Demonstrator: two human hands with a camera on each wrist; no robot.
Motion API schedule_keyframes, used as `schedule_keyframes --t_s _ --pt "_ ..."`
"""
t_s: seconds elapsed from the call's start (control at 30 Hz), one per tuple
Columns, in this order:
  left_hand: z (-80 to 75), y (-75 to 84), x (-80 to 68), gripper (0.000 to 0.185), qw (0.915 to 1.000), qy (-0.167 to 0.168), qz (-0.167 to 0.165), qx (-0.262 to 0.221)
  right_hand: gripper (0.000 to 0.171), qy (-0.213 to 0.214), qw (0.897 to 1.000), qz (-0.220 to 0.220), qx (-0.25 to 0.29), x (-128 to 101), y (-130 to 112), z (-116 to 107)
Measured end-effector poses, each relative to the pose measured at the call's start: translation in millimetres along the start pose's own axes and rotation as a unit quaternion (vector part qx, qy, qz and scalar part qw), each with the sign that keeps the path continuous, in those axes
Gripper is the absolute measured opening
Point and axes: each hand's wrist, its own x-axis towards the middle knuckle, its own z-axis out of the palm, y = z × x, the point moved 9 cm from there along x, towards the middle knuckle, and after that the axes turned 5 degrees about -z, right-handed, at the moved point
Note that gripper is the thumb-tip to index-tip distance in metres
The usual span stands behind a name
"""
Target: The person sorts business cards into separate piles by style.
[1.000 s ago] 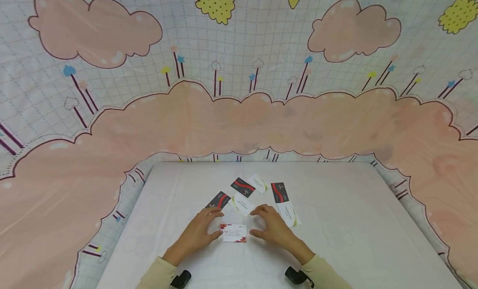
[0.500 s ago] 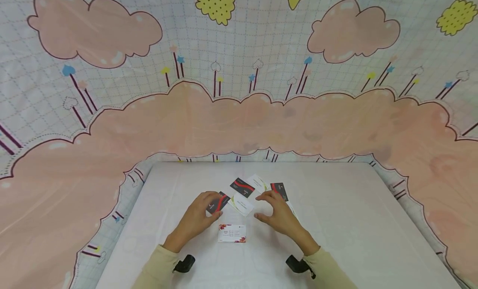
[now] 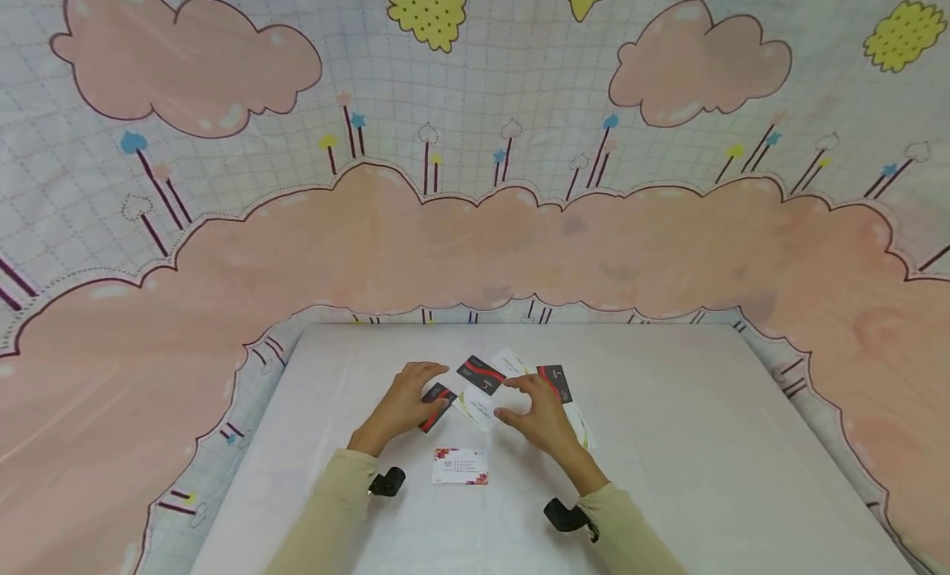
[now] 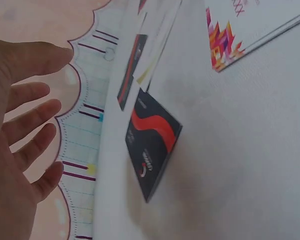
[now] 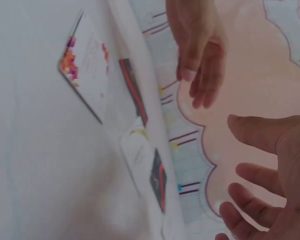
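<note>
Black-red card (image 3: 436,406), print unreadable, under left hand (image 3: 404,402)

The black card (image 4: 150,145) looks like smooth, slightly shiny paper; the white table (image 3: 668,410) under it looks matt cloth.

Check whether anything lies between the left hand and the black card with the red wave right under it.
Nothing visible does. The left hand hangs over the black card with the red wave, fingers spread and relaxed in the left wrist view, with only bare white table around the card. The right hand is off to the side, over the white cards.
</note>
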Motion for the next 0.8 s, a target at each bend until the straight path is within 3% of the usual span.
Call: schedule_keyframes --t_s 0.4,0.8 --pt "27.0 -12.2 18.7 0.053 0.9985 -0.038 -0.023 0.031 0.054 -0.032 0.998 0.037 -0.036 1.4 30.3 32.4" --pt "51.8 -24.1 26.4 0.054 0.9925 -0.076 -0.056 0.078 0.056 -0.029 0.994 0.059 -0.090 -1.1 42.3 48.7"
